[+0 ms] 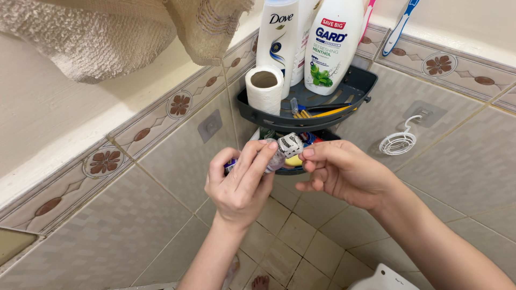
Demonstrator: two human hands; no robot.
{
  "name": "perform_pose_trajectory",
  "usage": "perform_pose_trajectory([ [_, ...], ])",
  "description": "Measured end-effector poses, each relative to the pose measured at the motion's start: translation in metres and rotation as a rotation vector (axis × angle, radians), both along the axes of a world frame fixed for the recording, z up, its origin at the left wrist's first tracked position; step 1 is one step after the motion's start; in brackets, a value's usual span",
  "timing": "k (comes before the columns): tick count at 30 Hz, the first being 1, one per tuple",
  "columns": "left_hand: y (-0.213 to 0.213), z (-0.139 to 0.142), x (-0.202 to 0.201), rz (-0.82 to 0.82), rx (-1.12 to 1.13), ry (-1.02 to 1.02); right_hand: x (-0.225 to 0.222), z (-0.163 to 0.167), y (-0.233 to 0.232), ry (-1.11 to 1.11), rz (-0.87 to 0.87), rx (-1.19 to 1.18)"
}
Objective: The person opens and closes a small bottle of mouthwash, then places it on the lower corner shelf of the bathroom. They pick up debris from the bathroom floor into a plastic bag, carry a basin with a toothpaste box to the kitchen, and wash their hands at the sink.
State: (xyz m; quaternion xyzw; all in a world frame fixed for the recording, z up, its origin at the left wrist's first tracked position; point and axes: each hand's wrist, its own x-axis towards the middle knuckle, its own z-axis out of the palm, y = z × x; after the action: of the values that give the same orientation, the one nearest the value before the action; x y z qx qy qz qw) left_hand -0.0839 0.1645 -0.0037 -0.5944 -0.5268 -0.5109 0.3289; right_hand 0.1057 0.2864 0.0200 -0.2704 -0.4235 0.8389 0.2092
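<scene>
The left hand [242, 185] wraps its fingers closed around a small clear plastic tube with a purple end [274, 160], steadying it just in front of the dark grey plastic corner shelf [359, 86]. The right hand [344, 172] pinches the tube's silver-white printed tip [291, 144] between thumb and forefinger. White bottles [332, 43] and a paper roll [264, 88] stand on the shelf, in a beige tiled bathroom corner.

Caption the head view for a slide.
Two hands, left hand and right hand, hold a small tube below a corner shelf.
</scene>
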Motion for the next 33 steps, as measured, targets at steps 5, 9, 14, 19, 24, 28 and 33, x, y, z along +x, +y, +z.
perform_pose_trajectory([
  [5,0.000,0.004,-0.006,-0.065,-0.007,0.023,-0.011,-0.002,-0.007,0.005,0.040,-0.151],
  [9,-0.001,0.006,-0.007,-0.086,-0.031,0.034,-0.017,-0.006,-0.012,0.007,-0.025,-0.134],
  [14,-0.003,0.003,-0.002,-0.125,-0.085,-0.102,-0.020,-0.009,-0.015,-0.064,-0.103,0.060],
  [19,-0.003,-0.004,0.001,-0.155,-0.124,-0.199,-0.024,-0.015,-0.015,-0.075,-0.136,0.183],
  [24,0.002,-0.009,0.010,-0.186,-0.153,-0.343,-0.031,-0.023,-0.015,-0.096,-0.181,0.226],
  [28,0.005,-0.008,0.011,-0.217,-0.171,-0.529,-0.033,-0.023,-0.011,-0.086,-0.114,0.102],
  [33,0.006,-0.003,0.001,-0.091,-0.142,-0.250,-0.027,-0.014,-0.011,-0.009,0.029,-0.088],
])
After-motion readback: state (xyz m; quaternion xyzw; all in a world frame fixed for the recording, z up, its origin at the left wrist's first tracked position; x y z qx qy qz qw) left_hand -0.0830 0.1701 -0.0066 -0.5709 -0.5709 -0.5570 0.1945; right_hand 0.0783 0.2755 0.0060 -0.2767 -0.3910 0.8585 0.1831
